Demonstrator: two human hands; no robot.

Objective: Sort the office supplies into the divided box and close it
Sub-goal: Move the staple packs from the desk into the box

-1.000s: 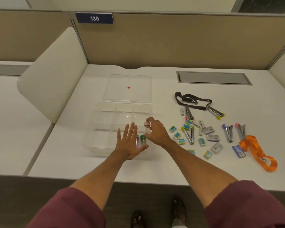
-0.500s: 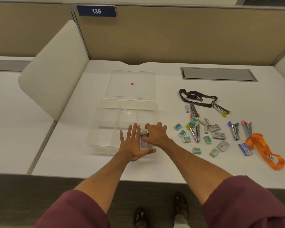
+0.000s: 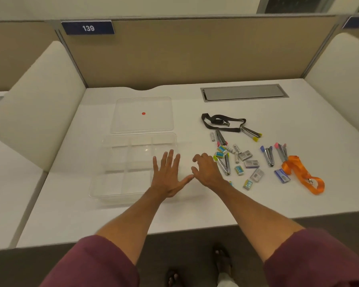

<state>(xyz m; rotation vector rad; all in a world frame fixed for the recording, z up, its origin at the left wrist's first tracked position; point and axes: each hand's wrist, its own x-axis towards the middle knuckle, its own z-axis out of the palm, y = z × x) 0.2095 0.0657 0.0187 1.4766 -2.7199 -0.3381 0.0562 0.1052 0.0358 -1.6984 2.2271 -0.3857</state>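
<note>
The white desk point(image 3: 195, 208) ran wide, its near edge clear of clutter and bare surface open between box and supplies. The clear divided box point(image 3: 120, 162) sat left of centre, its lid point(image 3: 142, 114) lying flat just behind it; the clear walls made the compartments faint, and the near right compartment was hidden beneath the left hand point(image 3: 168, 177), so its contents could not be told. That hand lay flat, fingers spread, gripping nothing. The right hand point(image 3: 207, 170) hovered just beside the box's right wall, fingers loosely curled and apart, empty, partly covering a small blue item. To its right lay the scattered staplers point(image 3: 224, 163), staple boxes point(image 3: 251, 163) and erasers point(image 3: 239, 170), with a black lanyard point(image 3: 220, 121) behind and an orange lanyard point(image 3: 305, 175) farthest right.
</note>
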